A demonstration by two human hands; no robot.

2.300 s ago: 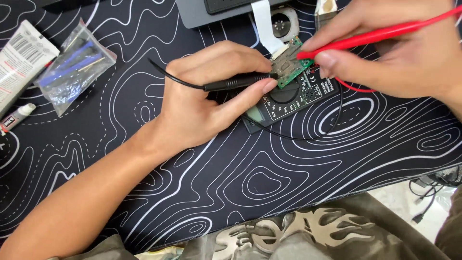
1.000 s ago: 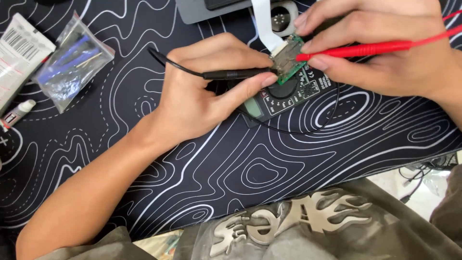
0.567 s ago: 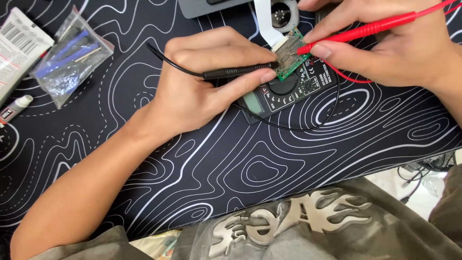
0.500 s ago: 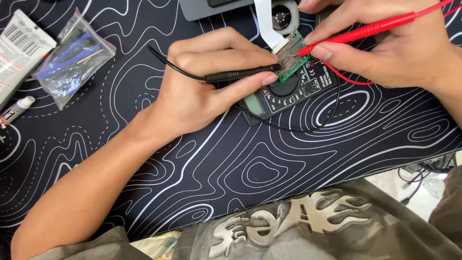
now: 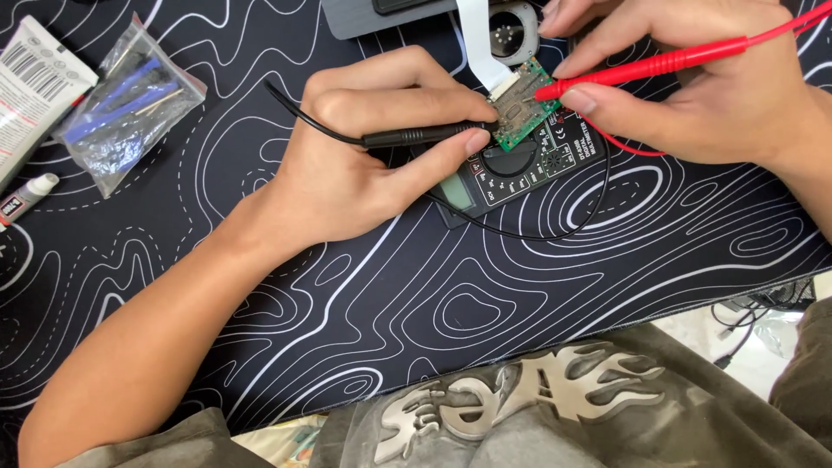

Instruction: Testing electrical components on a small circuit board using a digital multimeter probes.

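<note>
Fingers of left hand pinching black probe, right hand gripping red probe; tips on green board, meter at 6 o'clock.

Two test probes are seen, one black probe and one red probe, with one multimeter and one small green circuit board. One clear plastic bag and one small glue tube are counted on one patterned mat.
</note>
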